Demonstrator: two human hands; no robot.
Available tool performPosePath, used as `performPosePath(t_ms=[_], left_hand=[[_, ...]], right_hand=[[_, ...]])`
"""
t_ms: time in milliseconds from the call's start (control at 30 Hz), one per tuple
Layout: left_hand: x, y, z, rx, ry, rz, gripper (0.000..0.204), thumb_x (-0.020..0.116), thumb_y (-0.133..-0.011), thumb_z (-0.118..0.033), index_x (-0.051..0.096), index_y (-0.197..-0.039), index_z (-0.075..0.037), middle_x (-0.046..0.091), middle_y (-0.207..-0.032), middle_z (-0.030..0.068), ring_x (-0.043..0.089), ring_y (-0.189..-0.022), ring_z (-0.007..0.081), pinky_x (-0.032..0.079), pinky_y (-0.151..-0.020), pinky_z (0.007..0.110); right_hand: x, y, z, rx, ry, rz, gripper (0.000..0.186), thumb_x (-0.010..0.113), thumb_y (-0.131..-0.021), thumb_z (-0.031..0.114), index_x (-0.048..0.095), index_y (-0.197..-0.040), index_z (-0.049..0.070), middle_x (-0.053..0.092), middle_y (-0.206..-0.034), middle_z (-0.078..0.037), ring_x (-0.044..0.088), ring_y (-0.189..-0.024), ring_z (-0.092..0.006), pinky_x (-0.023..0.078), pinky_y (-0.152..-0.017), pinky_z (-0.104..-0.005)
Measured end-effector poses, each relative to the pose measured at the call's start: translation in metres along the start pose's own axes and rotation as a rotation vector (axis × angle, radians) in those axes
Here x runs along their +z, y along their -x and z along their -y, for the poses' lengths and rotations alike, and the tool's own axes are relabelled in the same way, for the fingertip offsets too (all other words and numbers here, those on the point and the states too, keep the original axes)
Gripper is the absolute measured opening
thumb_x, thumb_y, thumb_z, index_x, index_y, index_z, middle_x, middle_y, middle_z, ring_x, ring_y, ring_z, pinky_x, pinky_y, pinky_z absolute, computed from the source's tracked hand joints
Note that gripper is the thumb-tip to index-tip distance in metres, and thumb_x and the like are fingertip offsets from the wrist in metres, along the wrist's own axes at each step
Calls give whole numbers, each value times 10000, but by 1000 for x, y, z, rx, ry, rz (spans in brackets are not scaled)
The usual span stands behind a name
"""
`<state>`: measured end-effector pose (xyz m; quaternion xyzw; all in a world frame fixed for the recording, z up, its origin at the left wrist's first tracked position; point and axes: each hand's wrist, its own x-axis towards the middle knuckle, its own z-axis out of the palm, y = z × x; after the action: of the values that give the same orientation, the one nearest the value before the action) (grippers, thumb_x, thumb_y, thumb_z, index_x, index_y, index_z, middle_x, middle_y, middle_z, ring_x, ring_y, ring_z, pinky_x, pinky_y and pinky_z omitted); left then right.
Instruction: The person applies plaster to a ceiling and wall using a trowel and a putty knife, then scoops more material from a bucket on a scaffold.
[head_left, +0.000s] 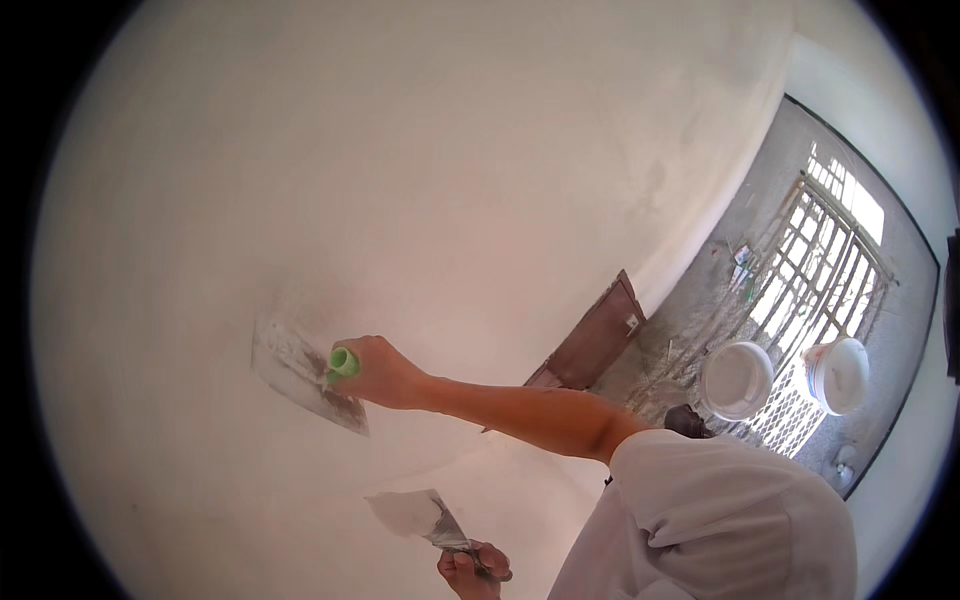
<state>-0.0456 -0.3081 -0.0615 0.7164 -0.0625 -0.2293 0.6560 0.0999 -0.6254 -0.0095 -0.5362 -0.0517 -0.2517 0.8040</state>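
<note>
My right hand [385,373] is closed round the green handle of a plastering trowel [300,378]. The trowel's wide metal blade lies against a pale plastered wall [450,180], with greyish smears around its upper edge. Lower down, my left hand [474,571] grips a putty knife [447,528], its blade pointing up and to the left. White paste appears to cover the outer part of that blade. My right arm reaches in from the right, bare below a light short sleeve [740,500].
A reddish-brown panel [590,340] stands at the wall's lower edge. Two white buckets, one round and open [737,380] and another beside it [838,375], are on the grey floor [740,210] at right. A bright grid pattern [820,260] lies across there, with small debris near it.
</note>
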Motion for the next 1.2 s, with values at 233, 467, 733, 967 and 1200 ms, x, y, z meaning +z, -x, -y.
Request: performPosePath(t_ms=[233,467,733,967,1200], left_hand=[[-3,-15,16,-205,242,260,423,658,-933,-470,587,-863,-59,551,-641,41,469,-444,153,352,-319,285],[2,-18,20,-173,125,77,415,705,-902,-457,599,-899,-56,568,-654,38,505,-466,157,387,-318,283],[27,14,18,-413,226,-140,412,714,-897,-452,572,-853,-67,572,-700,44,529,-499,165,436,-334,284],[32,26,19,-383,136,-122,430,720,-879,-485,549,-798,-99,572,-695,40,523,-492,163,421,-326,284],[49,22,19,-236,27,-31,430,698,-905,-471,520,-775,-102,568,-655,45,521,-468,161,389,-315,276]], right_hand=[[-61,91,-23,139,-405,811,244,718,-775,89,639,-991,7,668,-928,-64,659,-795,-144,501,-691,-304],[-262,188,-160,708,-179,-283,178,715,-776,41,646,-935,-3,656,-829,-55,622,-747,-141,499,-596,-288],[-364,177,-286,472,-1107,-1062,289,527,-896,-78,526,-1176,-5,580,-1140,-123,611,-1058,-268,557,-817,-397],[-320,153,-329,411,-1436,-1108,267,497,-920,-70,519,-1180,-16,595,-1069,-138,632,-955,-248,578,-755,-352],[-347,126,-278,230,-1274,-1080,234,501,-893,-63,520,-1125,-29,604,-1029,-130,621,-904,-240,559,-758,-344]])
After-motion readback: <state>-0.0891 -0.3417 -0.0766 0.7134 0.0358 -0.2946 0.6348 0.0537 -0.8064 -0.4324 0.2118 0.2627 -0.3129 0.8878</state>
